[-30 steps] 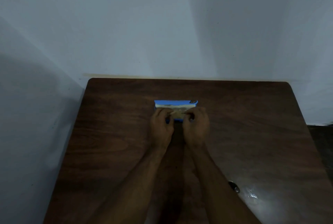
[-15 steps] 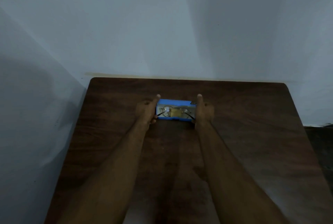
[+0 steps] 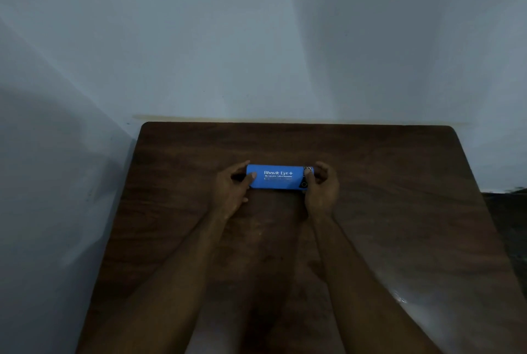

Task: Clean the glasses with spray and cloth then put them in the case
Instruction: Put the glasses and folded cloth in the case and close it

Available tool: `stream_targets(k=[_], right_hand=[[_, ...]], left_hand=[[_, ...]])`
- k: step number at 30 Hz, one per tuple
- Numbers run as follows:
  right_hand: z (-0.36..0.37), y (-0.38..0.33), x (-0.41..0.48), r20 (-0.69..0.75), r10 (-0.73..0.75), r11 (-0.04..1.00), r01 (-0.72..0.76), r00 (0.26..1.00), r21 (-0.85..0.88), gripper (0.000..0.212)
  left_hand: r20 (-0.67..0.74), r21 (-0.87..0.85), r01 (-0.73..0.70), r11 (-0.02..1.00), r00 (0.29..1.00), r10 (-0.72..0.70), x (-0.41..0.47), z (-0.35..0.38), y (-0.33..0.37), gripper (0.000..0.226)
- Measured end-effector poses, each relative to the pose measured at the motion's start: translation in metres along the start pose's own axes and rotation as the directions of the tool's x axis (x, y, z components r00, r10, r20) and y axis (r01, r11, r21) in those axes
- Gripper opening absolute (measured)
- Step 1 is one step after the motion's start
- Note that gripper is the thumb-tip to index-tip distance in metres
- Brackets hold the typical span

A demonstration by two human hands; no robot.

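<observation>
Blue case, lid closed, white lettering on top, lies flat on the dark wooden bench at frame centre, long side running left to right. Left hand grips the case's left end, thumb on the lid, fingers curled behind. Right hand grips the right end the same way. Glasses not visible. Pale wall fills the upper frame.

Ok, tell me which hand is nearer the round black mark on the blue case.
Right. The right hand grips the blue case beside its round black mark; the left hand holds the opposite end.
</observation>
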State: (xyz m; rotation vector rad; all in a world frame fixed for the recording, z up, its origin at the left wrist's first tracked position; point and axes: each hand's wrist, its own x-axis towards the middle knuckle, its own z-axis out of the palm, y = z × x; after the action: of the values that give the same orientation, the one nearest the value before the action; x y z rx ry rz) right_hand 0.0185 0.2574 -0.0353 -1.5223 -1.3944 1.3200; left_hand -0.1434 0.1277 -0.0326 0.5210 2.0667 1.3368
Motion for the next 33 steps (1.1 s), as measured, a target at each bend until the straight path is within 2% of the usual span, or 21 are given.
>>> stream_targets(k=[4,9,14,18,22,27,33], right_hand=[[0.004,0.004,-0.002,-0.029,-0.038,0.999,0.038,0.999,0.005,0.033],[0.004,0.005,-0.006,-0.063,-0.068,0.997,0.069,0.996,0.018,0.020],[0.007,0.008,-0.013,-0.083,-0.076,0.997,0.075,0.994,-0.019,0.008],[0.024,-0.007,0.005,-0.059,-0.141,0.988,0.138,0.988,-0.064,0.009],[0.056,-0.033,0.043,-0.031,-0.179,0.982,0.177,0.983,-0.065,0.011],[0.095,-0.041,0.079,0.040,-0.125,0.986,0.129,0.991,-0.110,0.012],[0.102,-0.033,0.087,0.069,-0.114,0.982,0.123,0.991,-0.144,0.018]], left_hand=[[-0.036,0.002,-0.038,0.999,0.999,0.038,-0.003,0.002,-0.007,0.044],[-0.060,0.029,-0.083,0.996,0.995,0.085,-0.010,0.005,-0.009,0.044],[-0.129,-0.063,-0.059,0.996,0.990,0.050,-0.015,0.013,-0.010,0.045],[-0.178,-0.104,-0.089,0.991,0.982,0.070,0.008,0.013,0.000,0.045],[-0.281,-0.034,-0.145,0.989,0.951,0.130,0.062,0.007,0.021,0.041],[-0.331,0.068,-0.092,0.993,0.937,0.110,0.112,0.005,0.018,0.041],[-0.325,0.121,-0.124,0.985,0.932,0.157,0.128,0.009,-0.004,0.065]])
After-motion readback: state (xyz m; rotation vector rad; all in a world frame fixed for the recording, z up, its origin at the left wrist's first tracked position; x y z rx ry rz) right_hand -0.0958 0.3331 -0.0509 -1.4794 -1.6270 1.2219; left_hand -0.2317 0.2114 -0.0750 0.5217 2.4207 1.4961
